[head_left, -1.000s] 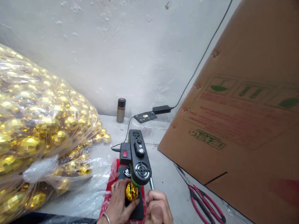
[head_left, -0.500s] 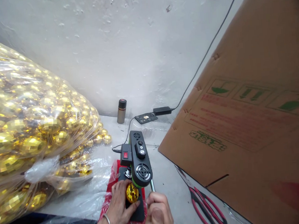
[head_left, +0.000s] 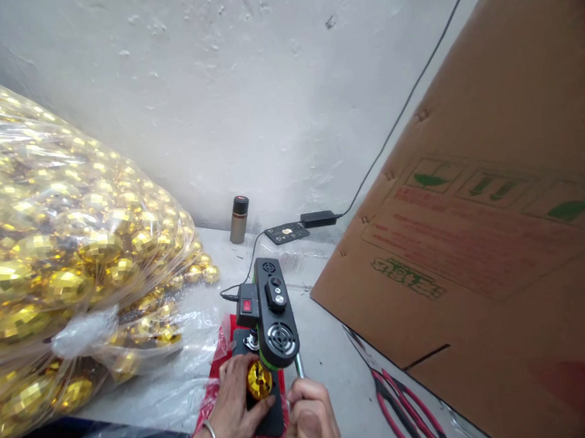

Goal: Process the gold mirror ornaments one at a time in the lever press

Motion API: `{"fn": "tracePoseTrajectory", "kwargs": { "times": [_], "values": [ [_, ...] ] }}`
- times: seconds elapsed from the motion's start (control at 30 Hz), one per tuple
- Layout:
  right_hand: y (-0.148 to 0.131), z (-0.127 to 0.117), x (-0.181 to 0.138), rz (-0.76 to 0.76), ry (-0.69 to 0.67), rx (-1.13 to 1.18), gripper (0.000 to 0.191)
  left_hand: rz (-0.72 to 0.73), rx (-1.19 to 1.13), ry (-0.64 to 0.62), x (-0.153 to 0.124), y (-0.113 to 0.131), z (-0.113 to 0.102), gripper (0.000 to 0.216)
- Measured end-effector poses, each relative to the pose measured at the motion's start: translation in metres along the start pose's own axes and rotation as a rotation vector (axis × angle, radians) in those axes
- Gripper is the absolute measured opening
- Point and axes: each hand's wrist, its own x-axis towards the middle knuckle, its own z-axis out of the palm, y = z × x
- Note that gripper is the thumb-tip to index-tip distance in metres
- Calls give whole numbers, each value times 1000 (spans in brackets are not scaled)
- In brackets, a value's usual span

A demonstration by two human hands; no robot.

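Observation:
My left hand (head_left: 234,405) pinches a small gold faceted ball (head_left: 258,380) and holds it on the black base under the head of a small black bench drill (head_left: 275,312). A bracelet shows on that wrist. My right hand (head_left: 309,419) is closed round the drill's metal lever handle (head_left: 298,365), just right of the ball. The drill has a red switch on its left side and stands on a red sheet (head_left: 221,357).
A big clear bag of gold balls (head_left: 55,262) fills the left. A large cardboard box (head_left: 477,219) leans on the right, with red-handled scissors (head_left: 409,414) at its foot. A metal flask (head_left: 238,219), a power adapter (head_left: 317,218) and its cable lie by the wall.
The view has drifted slightly; both hands keep their grips, the right hand sitting a little lower on the lever.

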Motion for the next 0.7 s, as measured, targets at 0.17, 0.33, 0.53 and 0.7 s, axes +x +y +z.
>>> {"fn": "tracePoseTrajectory", "kwargs": {
  "times": [0.17,0.33,0.53,0.7],
  "values": [
    [6,0,1,-46,0,-8,45,12,-16,25,0,-4,2,51],
    [20,-2,3,-196,-13,10,43,14,-27,40,0,-5,3,52],
    [31,-3,-5,-178,-10,-9,42,29,-48,59,0,-7,5,50],
    [46,1,-15,-216,44,16,42,48,-29,78,1,-8,6,51]
  ]
}}
